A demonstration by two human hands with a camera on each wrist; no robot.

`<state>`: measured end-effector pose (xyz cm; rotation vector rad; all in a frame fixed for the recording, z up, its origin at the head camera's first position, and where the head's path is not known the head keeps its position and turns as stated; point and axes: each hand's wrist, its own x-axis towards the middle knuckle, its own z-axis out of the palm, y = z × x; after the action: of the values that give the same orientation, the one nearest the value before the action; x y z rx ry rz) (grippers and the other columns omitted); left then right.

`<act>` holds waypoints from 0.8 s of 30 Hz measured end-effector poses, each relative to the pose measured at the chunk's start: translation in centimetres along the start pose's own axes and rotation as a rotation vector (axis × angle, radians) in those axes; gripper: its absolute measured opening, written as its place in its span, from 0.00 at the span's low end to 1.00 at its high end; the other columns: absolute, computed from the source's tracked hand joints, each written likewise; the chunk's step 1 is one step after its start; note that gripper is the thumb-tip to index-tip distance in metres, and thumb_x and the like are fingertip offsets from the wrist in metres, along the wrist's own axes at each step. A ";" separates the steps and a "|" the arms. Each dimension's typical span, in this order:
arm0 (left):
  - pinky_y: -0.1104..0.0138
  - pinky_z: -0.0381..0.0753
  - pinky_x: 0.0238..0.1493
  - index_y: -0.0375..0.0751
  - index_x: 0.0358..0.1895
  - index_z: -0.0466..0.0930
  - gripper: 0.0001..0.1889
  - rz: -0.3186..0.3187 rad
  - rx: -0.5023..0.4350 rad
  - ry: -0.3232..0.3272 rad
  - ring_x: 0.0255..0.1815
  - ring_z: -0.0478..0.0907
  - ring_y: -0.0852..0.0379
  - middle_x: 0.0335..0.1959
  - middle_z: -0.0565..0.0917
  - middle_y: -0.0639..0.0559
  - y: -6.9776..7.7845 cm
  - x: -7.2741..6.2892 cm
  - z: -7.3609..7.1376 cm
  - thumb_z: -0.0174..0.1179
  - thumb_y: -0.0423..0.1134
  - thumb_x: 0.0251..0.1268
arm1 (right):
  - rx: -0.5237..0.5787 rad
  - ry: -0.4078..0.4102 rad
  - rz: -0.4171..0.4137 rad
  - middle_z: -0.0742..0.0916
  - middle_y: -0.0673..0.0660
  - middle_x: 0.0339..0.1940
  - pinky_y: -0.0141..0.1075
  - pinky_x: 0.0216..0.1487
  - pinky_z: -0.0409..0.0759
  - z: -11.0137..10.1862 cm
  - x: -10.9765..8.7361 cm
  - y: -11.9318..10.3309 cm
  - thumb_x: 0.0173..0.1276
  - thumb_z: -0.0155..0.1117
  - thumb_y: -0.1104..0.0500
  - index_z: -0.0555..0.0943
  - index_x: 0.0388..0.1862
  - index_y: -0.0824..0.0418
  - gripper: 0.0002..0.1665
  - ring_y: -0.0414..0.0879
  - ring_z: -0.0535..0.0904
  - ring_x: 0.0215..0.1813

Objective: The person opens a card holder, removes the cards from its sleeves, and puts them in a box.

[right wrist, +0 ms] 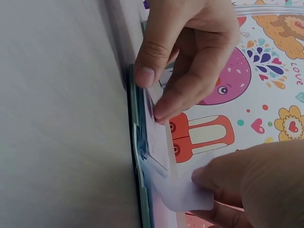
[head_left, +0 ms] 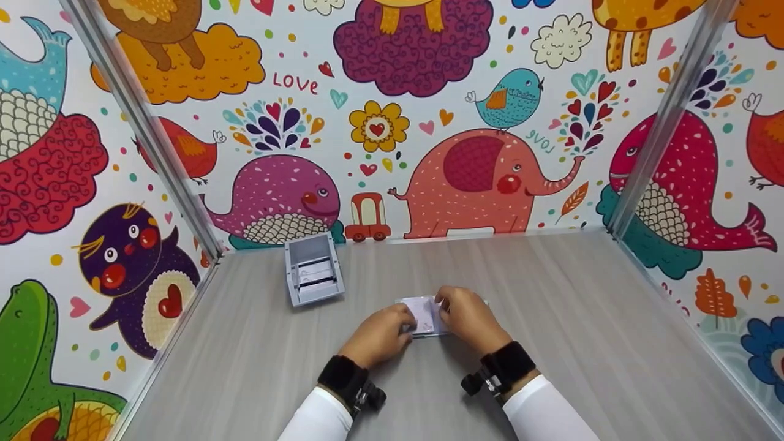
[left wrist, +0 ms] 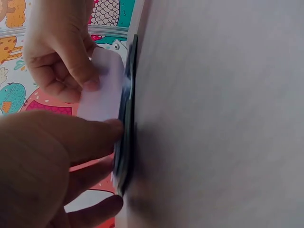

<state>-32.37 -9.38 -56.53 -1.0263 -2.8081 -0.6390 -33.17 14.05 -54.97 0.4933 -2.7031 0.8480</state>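
A small flat booklet (head_left: 424, 315) with clear, sleeve-like pages lies open on the table between the hands. At its left end my left hand (head_left: 381, 334) grips the edge, thumb and curled fingers against the pages. My right hand (head_left: 470, 315) pinches a thin, pale lilac card or leaf with rounded corners, standing up from the booklet. The left wrist view shows this pale leaf (left wrist: 104, 85) between the right thumb and fingers. Seen from the right wrist, it bends at its lower corner (right wrist: 190, 194), and a dark greenish cover edge (right wrist: 134, 109) runs beneath the pages.
A grey open box (head_left: 309, 250) stands behind and to the left, near the back wall, with white cards and dark bars inside. Printed walls (head_left: 380, 73) with cartoon animals enclose the wood-grain table (head_left: 257, 361) at the back and both sides.
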 end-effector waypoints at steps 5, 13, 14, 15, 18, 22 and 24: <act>0.60 0.90 0.60 0.41 0.52 0.96 0.09 -0.003 0.008 -0.001 0.54 0.90 0.53 0.52 0.90 0.51 0.0 0.0 0.1 0.73 0.31 0.73 | 0.058 -0.017 0.154 0.91 0.57 0.33 0.46 0.41 0.88 -0.5 0.3 0.5 0.69 0.74 0.72 0.90 0.49 0.67 0.11 0.47 0.84 0.35; 0.59 0.89 0.63 0.41 0.54 0.96 0.11 -0.013 0.009 0.004 0.56 0.90 0.53 0.54 0.90 0.51 0.1 -0.1 0.1 0.74 0.31 0.73 | 0.070 -0.017 0.264 0.90 0.59 0.32 0.42 0.38 0.84 -0.8 0.4 1.7 0.64 0.72 0.74 0.88 0.54 0.68 0.18 0.48 0.82 0.34; 0.59 0.89 0.64 0.42 0.56 0.95 0.12 -0.023 0.005 0.003 0.57 0.90 0.53 0.55 0.90 0.51 0.1 -0.1 0.1 0.74 0.31 0.74 | 0.073 -0.022 0.270 0.90 0.59 0.32 0.42 0.38 0.84 -0.8 0.4 1.8 0.64 0.72 0.74 0.88 0.54 0.69 0.18 0.48 0.82 0.34; 0.58 0.89 0.66 0.42 0.58 0.94 0.13 -0.037 0.000 0.001 0.59 0.90 0.53 0.57 0.90 0.51 0.1 -0.1 0.1 0.74 0.32 0.74 | 0.074 -0.028 0.276 0.89 0.59 0.32 0.42 0.38 0.83 -0.7 0.4 1.9 0.64 0.72 0.74 0.88 0.54 0.69 0.19 0.48 0.82 0.34; 0.55 0.87 0.72 0.44 0.66 0.91 0.19 -0.095 -0.027 -0.023 0.65 0.88 0.53 0.63 0.90 0.50 0.3 0.0 0.1 0.74 0.35 0.76 | 0.063 -0.046 0.289 0.88 0.58 0.31 0.42 0.40 0.83 -0.5 0.3 2.3 0.62 0.73 0.75 0.87 0.54 0.69 0.20 0.49 0.81 0.35; 0.55 0.85 0.75 0.43 0.69 0.90 0.20 -0.110 -0.026 -0.020 0.67 0.86 0.52 0.65 0.88 0.48 0.3 0.0 0.1 0.74 0.38 0.77 | 0.050 -0.069 0.299 0.87 0.57 0.31 0.43 0.40 0.82 -0.5 0.2 2.7 0.61 0.76 0.74 0.87 0.54 0.70 0.21 0.50 0.80 0.35; 0.55 0.86 0.72 0.41 0.67 0.91 0.19 -0.097 -0.006 0.003 0.65 0.85 0.51 0.62 0.87 0.47 0.3 0.0 0.0 0.75 0.39 0.76 | 0.046 -0.078 0.305 0.88 0.58 0.32 0.45 0.42 0.84 -0.6 0.2 2.7 0.61 0.77 0.73 0.87 0.55 0.70 0.21 0.50 0.81 0.37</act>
<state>-32.18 -9.20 -56.49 -0.8942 -2.8691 -0.6586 -34.32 16.44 -55.80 0.1248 -2.8814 0.9867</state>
